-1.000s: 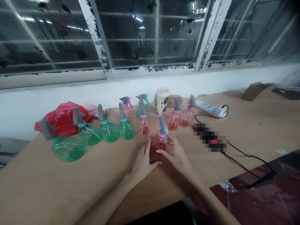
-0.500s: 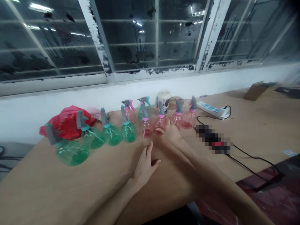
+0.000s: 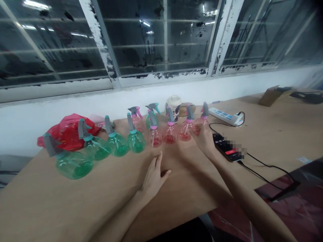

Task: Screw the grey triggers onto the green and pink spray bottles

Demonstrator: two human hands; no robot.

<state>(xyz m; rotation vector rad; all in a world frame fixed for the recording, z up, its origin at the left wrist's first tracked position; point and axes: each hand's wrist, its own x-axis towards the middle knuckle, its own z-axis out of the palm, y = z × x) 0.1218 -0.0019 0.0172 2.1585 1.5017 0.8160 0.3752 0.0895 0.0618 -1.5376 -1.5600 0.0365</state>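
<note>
**Fourth Pink Bottle Joins the Row**

Across the worktop (image 3: 83, 205), a pink-collared spray bottle (image 3: 170, 136) has joined three alike at center, right of the green bottles (image 3: 136, 143), making a line of four. The right hand (image 3: 205, 142) has moved to the rightmost bottle (image 3: 205, 110), fingers half curled, grip unclear. The left hand (image 3: 152, 178) is open, empty.

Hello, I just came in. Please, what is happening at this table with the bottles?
A person has the right hand at the rightmost pink spray bottle; whether it grips the bottle is unclear. The left hand is open and holds nothing, in front of the row. The front row has four green bottles on the left and four pink ones on the right. Two more spray bottles stand behind.
</note>
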